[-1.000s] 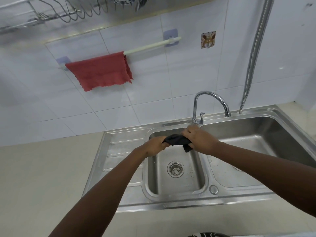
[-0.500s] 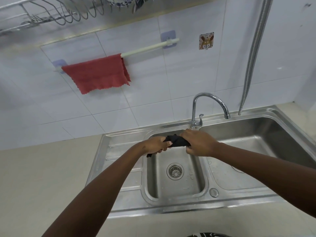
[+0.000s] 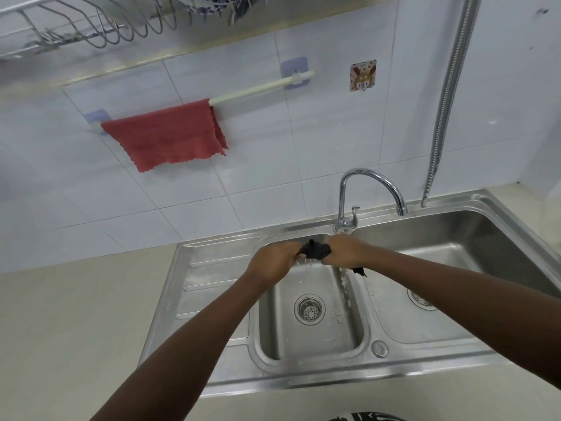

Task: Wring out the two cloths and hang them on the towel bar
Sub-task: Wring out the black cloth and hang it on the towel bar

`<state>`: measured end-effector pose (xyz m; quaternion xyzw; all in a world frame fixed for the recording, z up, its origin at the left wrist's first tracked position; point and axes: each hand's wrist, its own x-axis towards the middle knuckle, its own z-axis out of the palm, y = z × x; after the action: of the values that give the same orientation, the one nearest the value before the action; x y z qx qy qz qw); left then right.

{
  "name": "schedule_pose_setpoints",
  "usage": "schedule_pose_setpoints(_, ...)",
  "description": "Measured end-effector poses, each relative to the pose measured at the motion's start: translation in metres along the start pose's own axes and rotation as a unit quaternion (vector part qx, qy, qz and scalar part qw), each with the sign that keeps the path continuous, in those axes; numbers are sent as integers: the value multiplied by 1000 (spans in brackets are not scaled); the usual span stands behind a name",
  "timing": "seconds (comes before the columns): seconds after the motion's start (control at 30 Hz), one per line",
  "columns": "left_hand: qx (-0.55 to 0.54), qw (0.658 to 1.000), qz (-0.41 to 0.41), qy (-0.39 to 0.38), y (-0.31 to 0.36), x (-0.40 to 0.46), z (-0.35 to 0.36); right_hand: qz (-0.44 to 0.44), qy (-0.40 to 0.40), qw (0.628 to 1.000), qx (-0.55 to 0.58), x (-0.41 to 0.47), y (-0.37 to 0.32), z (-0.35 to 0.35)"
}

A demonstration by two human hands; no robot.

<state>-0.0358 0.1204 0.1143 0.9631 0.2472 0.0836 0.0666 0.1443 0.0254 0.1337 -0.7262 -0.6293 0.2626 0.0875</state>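
Black cloth (image 3: 315, 251) twisted between left hand (image 3: 274, 259) and right hand (image 3: 346, 250), both fisted tight on it, held over small sink basin (image 3: 358, 329) so drips drain. Red cloth (image 3: 170, 135) already on towel bar (image 3: 258, 90).

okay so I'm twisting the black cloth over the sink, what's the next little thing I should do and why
Probably give it one more firm twist over the small basin. Both hands, left hand and right hand, grip the black cloth, and water is dripping from it. Once the drips stop, lift it to the bare stretch of the towel bar, right of the red cloth.
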Motion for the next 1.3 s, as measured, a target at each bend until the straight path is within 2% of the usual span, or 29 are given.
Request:
schedule_pose_setpoints(0.1, -104, 989, -38, -94, -1, 6, -8, -67, 85, 993, -46, 3, 9, 3)
schedule_pose_setpoints(0.17, -197, 963, -90, -163, -5, 9, -14, -116, 159, 977, -81, 4, 13, 3)
schedule_pose_setpoints(0.2, -260, 937, -125, -197, -8, 10, -18, -125, 176, 973, -87, 3, 14, 1)
schedule_pose_setpoints(0.23, -334, 899, -162, -232, -9, 11, -22, -137, 189, 968, -96, 3, 15, -1)
schedule_pose_setpoints(0.3, -487, 790, -233, -292, -13, 13, -29, -178, 197, 957, -116, 1, 16, -3)
schedule_pose_setpoints(0.37, -588, 688, -264, -333, -18, 16, -33, -205, 195, 952, -119, -1, 19, -4)
schedule_pose_setpoints(0.4, -620, 654, -264, -345, -19, 16, -34, -207, 195, 952, -116, 0, 21, -3)
schedule_pose_setpoints(0.43, -640, 634, -260, -347, -18, 16, -35, -202, 189, 955, -108, 0, 22, -1)
schedule_pose_setpoints(0.47, -642, 637, -256, -341, -18, 16, -36, -184, 175, 962, -99, 0, 21, -1)
schedule_pose_setpoints(0.5, -616, 671, -248, -331, -17, 15, -37, -166, 165, 968, -90, -1, 19, -2)
schedule_pose_setpoints(0.53, -553, 734, -231, -320, -15, 15, -38, -139, 149, 974, -94, -2, 17, -3)
schedule_pose_setpoints(0.6, -349, 872, -168, -299, -10, 15, -40, -101, 124, 979, -129, 2, 16, -2)
schedule_pose_setpoints(0.63, -258, 916, -126, -280, -8, 16, -37, -87, 116, 978, -150, 6, 17, -1)
schedule_pose_setpoints(0.7, -166, 958, -79, -220, -2, 16, -35, -75, 109, 983, -126, 11, 15, -3)
schedule_pose_setpoints(0.83, -99, 989, -67, -90, 4, 13, -36, -55, 55, 997, -2, 15, 4, -12)
schedule_pose_setpoints(0.93, -28, 997, -42, -55, 3, 11, -33, -10, 0, 997, 75, 16, 1, -12)
schedule_pose_setpoints(1.07, 12, 1000, -24, -16, -2, 6, -22, 31, -21, 991, 125, 16, -4, -12)
schedule_pose_setpoints(1.17, -22, 997, -54, -58, -4, 8, -19, 15, -4, 996, 85, 18, -3, -6)
schedule_pose_setpoints(1.23, -128, 983, -78, -106, -4, 11, -25, -5, 25, 998, 59, 17, 2, -4)
schedule_pose_setpoints(1.3, -227, 955, -99, -162, -3, 13, -34, -43, 78, 995, 38, 13, 7, -7)
